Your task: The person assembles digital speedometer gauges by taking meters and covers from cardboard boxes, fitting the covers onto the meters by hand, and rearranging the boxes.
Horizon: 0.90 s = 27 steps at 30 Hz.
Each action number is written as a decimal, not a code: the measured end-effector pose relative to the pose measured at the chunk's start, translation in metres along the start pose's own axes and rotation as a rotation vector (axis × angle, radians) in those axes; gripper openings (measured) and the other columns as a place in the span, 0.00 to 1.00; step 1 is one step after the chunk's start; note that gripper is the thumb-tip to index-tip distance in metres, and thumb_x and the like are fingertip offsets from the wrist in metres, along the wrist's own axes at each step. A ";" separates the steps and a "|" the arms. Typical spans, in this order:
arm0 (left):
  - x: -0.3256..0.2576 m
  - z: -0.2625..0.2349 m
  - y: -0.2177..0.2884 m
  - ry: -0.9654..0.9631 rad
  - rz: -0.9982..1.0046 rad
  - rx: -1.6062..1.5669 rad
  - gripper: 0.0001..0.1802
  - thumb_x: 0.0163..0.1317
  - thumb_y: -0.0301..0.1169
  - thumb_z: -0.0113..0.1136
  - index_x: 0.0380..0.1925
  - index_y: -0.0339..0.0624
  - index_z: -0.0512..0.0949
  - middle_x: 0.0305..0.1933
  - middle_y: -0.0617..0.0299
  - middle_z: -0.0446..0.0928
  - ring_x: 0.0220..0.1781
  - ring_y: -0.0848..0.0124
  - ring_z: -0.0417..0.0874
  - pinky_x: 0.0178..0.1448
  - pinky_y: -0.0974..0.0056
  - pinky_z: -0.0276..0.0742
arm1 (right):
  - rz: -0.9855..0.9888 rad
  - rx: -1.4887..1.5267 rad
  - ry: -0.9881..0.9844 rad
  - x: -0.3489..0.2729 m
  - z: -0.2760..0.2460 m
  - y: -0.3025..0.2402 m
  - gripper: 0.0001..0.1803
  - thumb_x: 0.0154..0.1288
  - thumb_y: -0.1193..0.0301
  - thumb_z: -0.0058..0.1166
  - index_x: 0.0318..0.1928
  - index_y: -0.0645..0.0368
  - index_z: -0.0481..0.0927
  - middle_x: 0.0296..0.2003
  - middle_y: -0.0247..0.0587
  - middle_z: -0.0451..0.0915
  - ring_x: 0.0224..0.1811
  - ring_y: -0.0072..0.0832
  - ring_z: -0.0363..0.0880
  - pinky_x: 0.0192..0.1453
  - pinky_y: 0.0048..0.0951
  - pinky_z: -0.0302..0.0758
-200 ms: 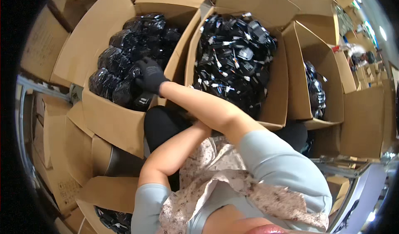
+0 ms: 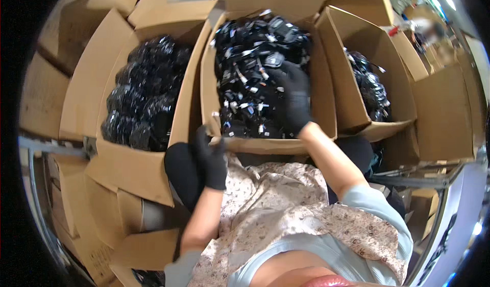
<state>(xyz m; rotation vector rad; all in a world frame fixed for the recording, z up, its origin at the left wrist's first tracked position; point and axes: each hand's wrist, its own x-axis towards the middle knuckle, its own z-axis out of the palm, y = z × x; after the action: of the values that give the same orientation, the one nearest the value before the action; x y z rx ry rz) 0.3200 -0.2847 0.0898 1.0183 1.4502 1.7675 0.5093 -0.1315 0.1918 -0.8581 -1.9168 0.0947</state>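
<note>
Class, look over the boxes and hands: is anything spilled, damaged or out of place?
Nothing stands out. Black bagged parts sit inside the left box, middle box and right box; none lie outside.

Open middle cardboard box (image 2: 265,145), heaped with glossy black bagged items (image 2: 250,78) (white tags showing), flaps upright.

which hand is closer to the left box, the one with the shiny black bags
Left. The left hand grips the near corner of the middle box, right beside the left box. The right hand is inside the middle box, on its black parts, farther away.
</note>
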 end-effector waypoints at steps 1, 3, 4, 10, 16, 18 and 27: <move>-0.012 0.015 0.004 0.236 0.041 -0.213 0.26 0.66 0.25 0.54 0.63 0.34 0.62 0.60 0.49 0.69 0.61 0.64 0.71 0.65 0.62 0.67 | -0.006 -0.249 0.089 -0.024 -0.044 0.047 0.24 0.50 0.75 0.65 0.50 0.57 0.77 0.51 0.54 0.74 0.55 0.50 0.72 0.59 0.44 0.71; -0.040 0.026 -0.024 0.156 -0.164 -0.262 0.30 0.68 0.39 0.56 0.64 0.34 0.61 0.65 0.55 0.65 0.64 0.61 0.69 0.67 0.60 0.64 | 0.386 -0.408 0.098 -0.095 -0.107 0.097 0.26 0.55 0.67 0.64 0.53 0.62 0.74 0.53 0.58 0.73 0.56 0.53 0.71 0.62 0.45 0.68; -0.044 0.041 -0.031 0.172 -0.576 -0.397 0.33 0.66 0.43 0.59 0.64 0.36 0.61 0.64 0.56 0.66 0.64 0.60 0.68 0.67 0.58 0.64 | 0.589 -0.220 0.076 -0.127 -0.122 0.105 0.28 0.59 0.63 0.63 0.56 0.64 0.72 0.53 0.61 0.72 0.57 0.55 0.71 0.62 0.46 0.68; 0.002 0.127 -0.104 0.146 -0.804 -0.407 0.41 0.57 0.47 0.69 0.68 0.53 0.63 0.69 0.54 0.62 0.64 0.62 0.68 0.66 0.56 0.66 | 1.084 0.061 0.319 -0.196 -0.083 0.109 0.32 0.63 0.62 0.57 0.63 0.64 0.67 0.57 0.60 0.72 0.60 0.49 0.71 0.63 0.41 0.67; 0.011 0.109 -0.198 -0.133 -0.122 0.190 0.31 0.59 0.31 0.65 0.64 0.54 0.69 0.67 0.58 0.64 0.64 0.62 0.67 0.65 0.55 0.67 | 1.002 0.131 0.510 -0.196 -0.066 0.121 0.26 0.60 0.67 0.58 0.56 0.68 0.74 0.46 0.52 0.81 0.45 0.41 0.80 0.53 0.35 0.74; -0.029 0.131 -0.209 0.100 -0.498 -0.158 0.33 0.59 0.20 0.59 0.65 0.51 0.67 0.67 0.59 0.66 0.70 0.61 0.62 0.66 0.54 0.66 | 1.154 0.061 0.306 -0.224 -0.094 0.166 0.24 0.60 0.66 0.58 0.54 0.68 0.76 0.45 0.50 0.82 0.43 0.40 0.80 0.51 0.35 0.75; 0.052 0.066 -0.292 -0.288 -0.018 -0.120 0.30 0.71 0.41 0.41 0.71 0.46 0.55 0.74 0.50 0.54 0.72 0.59 0.61 0.71 0.51 0.59 | 1.126 0.709 -0.309 -0.231 -0.098 0.183 0.22 0.66 0.63 0.54 0.56 0.60 0.73 0.47 0.42 0.79 0.48 0.36 0.79 0.50 0.39 0.77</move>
<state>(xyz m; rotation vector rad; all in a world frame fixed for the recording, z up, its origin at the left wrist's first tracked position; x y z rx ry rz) 0.3495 -0.1504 -0.1809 1.1393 1.1590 1.5984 0.7433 -0.1620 -0.0102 -1.3308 -1.2521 1.5368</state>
